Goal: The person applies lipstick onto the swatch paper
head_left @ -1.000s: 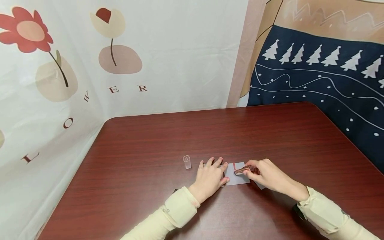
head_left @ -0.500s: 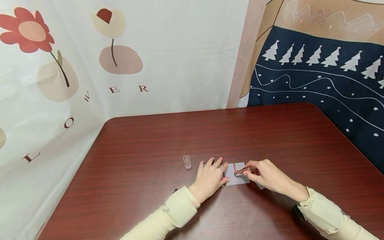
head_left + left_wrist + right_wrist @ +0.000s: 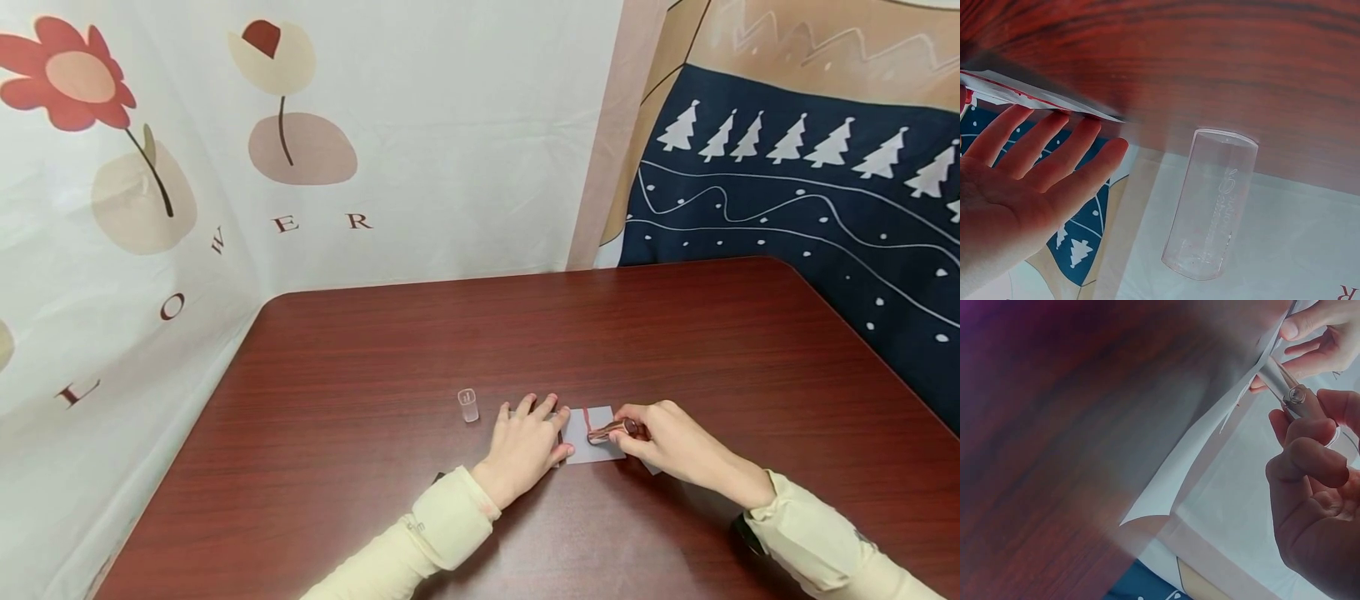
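My right hand (image 3: 663,437) pinches a rose-gold lipstick (image 3: 611,431) between thumb and fingers, tilted low over a small white sheet (image 3: 592,452). Its tip end meets a red streak (image 3: 587,417) on that sheet. In the right wrist view the metallic lipstick tube (image 3: 1285,384) shows a round emblem, with the other fingers curled beneath. My left hand (image 3: 525,437) lies spread flat over the paper's left part, its thumb at the sheet's edge. A clear lipstick cap (image 3: 468,406) stands on the table left of my left hand; printed lettering shows on the cap (image 3: 1210,206) in the left wrist view.
The dark red wooden table (image 3: 420,342) reaches back to a white curtain (image 3: 450,167) with flower prints. A navy cloth (image 3: 795,183) with white trees hangs at the right. One paper corner (image 3: 1154,509) curls up off the table near my right hand.
The lipstick has slid slightly toward the near side of the sheet, and the red streak has grown longer. My left hand and the cap stay in place.
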`<state>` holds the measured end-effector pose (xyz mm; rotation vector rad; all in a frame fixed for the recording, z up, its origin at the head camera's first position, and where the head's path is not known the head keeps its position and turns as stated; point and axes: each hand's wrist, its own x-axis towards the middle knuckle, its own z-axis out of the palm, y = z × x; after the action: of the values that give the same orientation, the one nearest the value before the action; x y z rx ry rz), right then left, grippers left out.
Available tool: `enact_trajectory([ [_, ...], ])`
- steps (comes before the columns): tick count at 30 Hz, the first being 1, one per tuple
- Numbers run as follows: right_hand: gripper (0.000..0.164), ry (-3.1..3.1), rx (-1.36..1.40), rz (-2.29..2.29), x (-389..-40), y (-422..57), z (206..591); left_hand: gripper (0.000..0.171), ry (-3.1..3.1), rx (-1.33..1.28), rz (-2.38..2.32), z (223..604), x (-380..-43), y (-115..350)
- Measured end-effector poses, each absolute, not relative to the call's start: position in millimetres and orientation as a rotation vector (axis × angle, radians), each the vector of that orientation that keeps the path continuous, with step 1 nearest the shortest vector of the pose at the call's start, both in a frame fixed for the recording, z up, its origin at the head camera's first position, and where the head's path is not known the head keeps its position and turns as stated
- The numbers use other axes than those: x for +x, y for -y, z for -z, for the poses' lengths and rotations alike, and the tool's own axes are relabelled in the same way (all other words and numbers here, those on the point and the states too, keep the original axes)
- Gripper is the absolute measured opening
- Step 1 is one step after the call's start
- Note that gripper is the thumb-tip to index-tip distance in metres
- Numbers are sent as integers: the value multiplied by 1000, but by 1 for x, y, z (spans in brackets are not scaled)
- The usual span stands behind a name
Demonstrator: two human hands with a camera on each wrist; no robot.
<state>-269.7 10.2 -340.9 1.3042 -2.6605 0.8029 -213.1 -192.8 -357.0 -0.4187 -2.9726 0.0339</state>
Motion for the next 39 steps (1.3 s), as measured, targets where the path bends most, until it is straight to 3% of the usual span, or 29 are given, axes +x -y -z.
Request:
enact_trajectory([
  [39,9,2639,1314,-780,-266,-11,340,50,2972,-407,-38,358,-213,192],
])
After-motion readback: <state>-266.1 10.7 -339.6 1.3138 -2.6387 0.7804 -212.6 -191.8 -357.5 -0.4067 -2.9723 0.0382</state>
